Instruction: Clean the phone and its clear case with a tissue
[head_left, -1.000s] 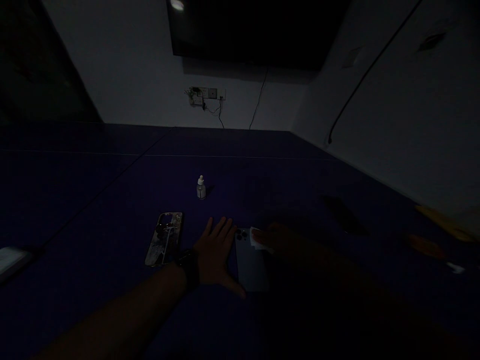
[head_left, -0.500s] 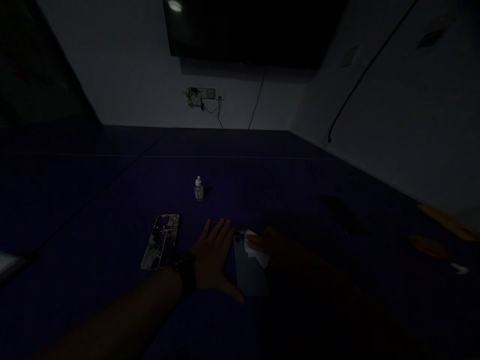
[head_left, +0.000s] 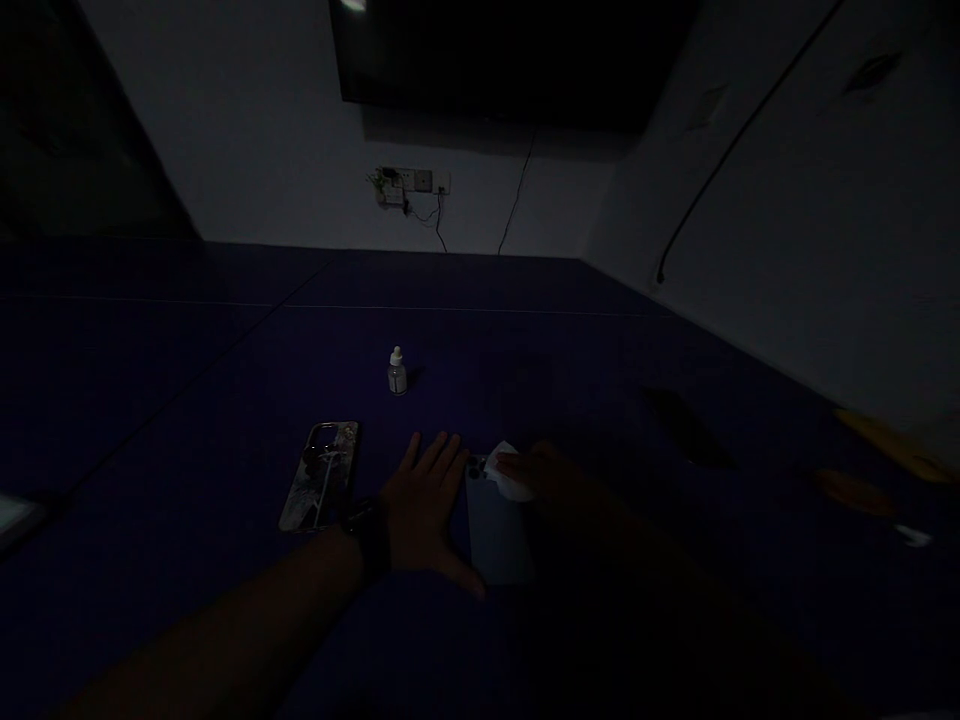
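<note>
A smartphone (head_left: pixel 498 545) lies back up on the dark blue surface, its camera lenses at the top left corner. Fingers spread and flat, my left hand (head_left: pixel 426 515) rests along the phone's left edge, with a dark watch on the wrist. My right hand (head_left: pixel 544 475) presses a white wipe (head_left: pixel 511 487) on the upper part of the phone's back; dim light hides much of this hand. Left of my left hand lies a patterned phone case (head_left: pixel 321 478). Farther off stands a small dropper bottle (head_left: pixel 397 375) with a white cap.
A dark flat object (head_left: pixel 686 425) lies to the right. Beyond it are a yellow object (head_left: pixel 892 445), a dim orange item (head_left: pixel 855 490) and a small white piece (head_left: pixel 913 536). A pale-screened device (head_left: pixel 19 522) sits at the left edge. Wall sockets (head_left: pixel 412 182) and a television (head_left: pixel 495 60) are behind.
My right hand and the wipe have moved slightly up the phone, toward its top edge. My left hand stays by the phone's side. The view has shifted a little.
</note>
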